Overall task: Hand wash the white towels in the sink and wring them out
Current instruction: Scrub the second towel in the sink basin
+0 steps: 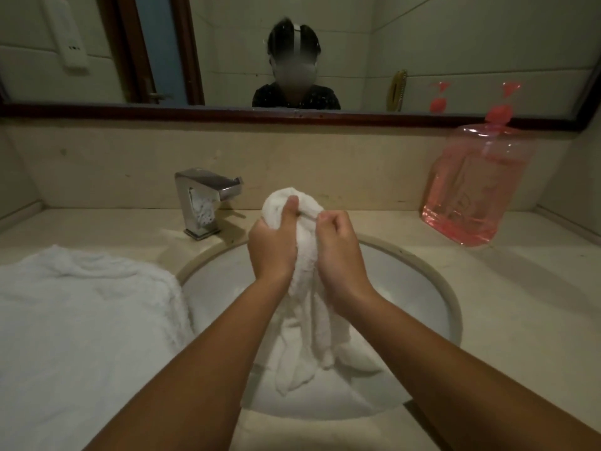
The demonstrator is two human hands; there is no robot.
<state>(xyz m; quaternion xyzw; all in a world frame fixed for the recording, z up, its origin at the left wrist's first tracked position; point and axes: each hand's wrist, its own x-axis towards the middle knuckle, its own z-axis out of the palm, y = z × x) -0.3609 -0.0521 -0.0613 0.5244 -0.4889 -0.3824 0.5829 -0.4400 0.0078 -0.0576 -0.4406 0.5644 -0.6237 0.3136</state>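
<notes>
A white towel [307,307] hangs bunched over the round sink [435,288], its lower end trailing into the basin. My left hand [273,245] grips the towel's upper part from the left, thumb pressed into the cloth. My right hand [340,252] grips the same towel from the right, fingers curled round it. The two hands sit close together above the basin's middle. A second white towel [81,327] lies spread on the counter to the left of the sink, partly over its rim.
A chrome tap [203,203] stands behind the sink at the left. A large pink soap bottle [474,190] with a pump stands on the counter at the back right. A mirror [455,43] with a dark frame runs along the wall.
</notes>
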